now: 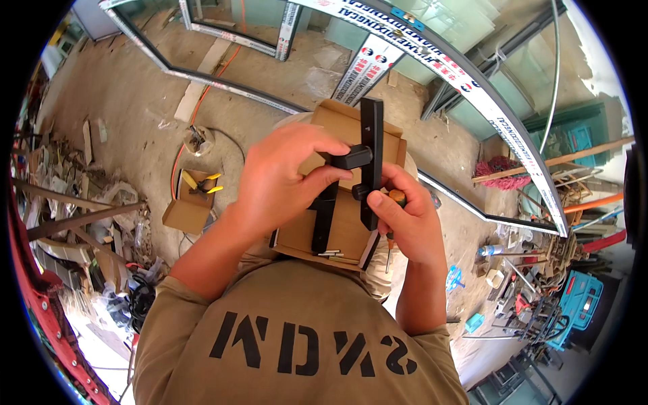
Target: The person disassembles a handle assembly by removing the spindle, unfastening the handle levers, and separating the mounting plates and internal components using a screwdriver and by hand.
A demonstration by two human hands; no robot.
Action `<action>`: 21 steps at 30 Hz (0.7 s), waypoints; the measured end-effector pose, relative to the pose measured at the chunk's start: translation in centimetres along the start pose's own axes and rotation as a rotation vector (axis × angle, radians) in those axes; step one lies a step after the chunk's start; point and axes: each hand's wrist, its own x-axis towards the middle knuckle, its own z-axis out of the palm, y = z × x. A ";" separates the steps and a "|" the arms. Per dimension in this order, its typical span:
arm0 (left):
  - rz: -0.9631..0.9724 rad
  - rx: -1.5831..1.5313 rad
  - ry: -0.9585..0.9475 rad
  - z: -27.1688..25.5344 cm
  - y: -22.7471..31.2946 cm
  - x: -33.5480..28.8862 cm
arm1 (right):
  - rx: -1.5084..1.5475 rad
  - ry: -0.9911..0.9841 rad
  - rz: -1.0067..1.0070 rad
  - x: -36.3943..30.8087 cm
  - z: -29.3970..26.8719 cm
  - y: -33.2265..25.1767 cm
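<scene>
My left hand (283,177) pinches a short black block (352,158) between thumb and fingers, its end against a long black bar (372,131). The bar stands nearly upright in the picture and looks like a door handle part. My right hand (412,214) is closed round the bar's lower part, the thumb near a small black stub (362,192). Also in my right hand is a screwdriver (389,253), its shaft pointing toward me. Below lies an open cardboard box (290,236) on my lap, with another black bar (321,233) and several small silver pins (331,253) in it.
A large glazed frame (496,111) with printed film stretches across the far side. On the floor at left lie a small box (185,214), yellow-handled pliers (202,182) and an orange cable (177,165). Scrap (121,270) lines the left; a teal toolbox (580,300) stands right.
</scene>
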 end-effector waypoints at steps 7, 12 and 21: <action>-0.011 -0.085 -0.157 -2.2 -0.6 0.7 | -0.029 -0.049 0.036 0.6 0.0 0.3; -0.050 -0.149 -0.114 -2.0 -0.7 0.1 | -0.029 -0.056 0.029 0.4 0.4 0.0; -0.143 -0.250 -0.057 -0.8 -0.5 -1.1 | -0.038 0.021 -0.002 -0.3 0.7 -0.4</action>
